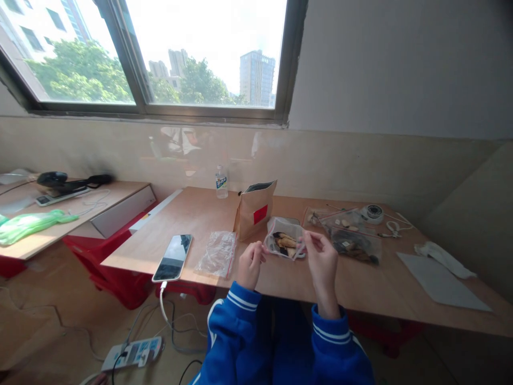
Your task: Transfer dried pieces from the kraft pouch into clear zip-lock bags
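Observation:
A small clear zip bag (285,240) with brown pieces inside is held up above the wooden table (360,291) by both hands. My left hand (250,263) pinches its left edge with fingers closed. My right hand (323,259) pinches its right edge near the red zip strip. Both sleeves are blue with white stripes. An empty clear zip bag (218,253) lies flat on the table just left of my left hand. Behind the held bag stands an open brown paper pouch (255,209) with a red label.
A phone (173,258) lies at the table's left front edge, its cable running down to a power strip (132,353) on the floor. More filled bags (352,240), a water bottle (221,182), white paper (438,280) and a second table (72,211) at left.

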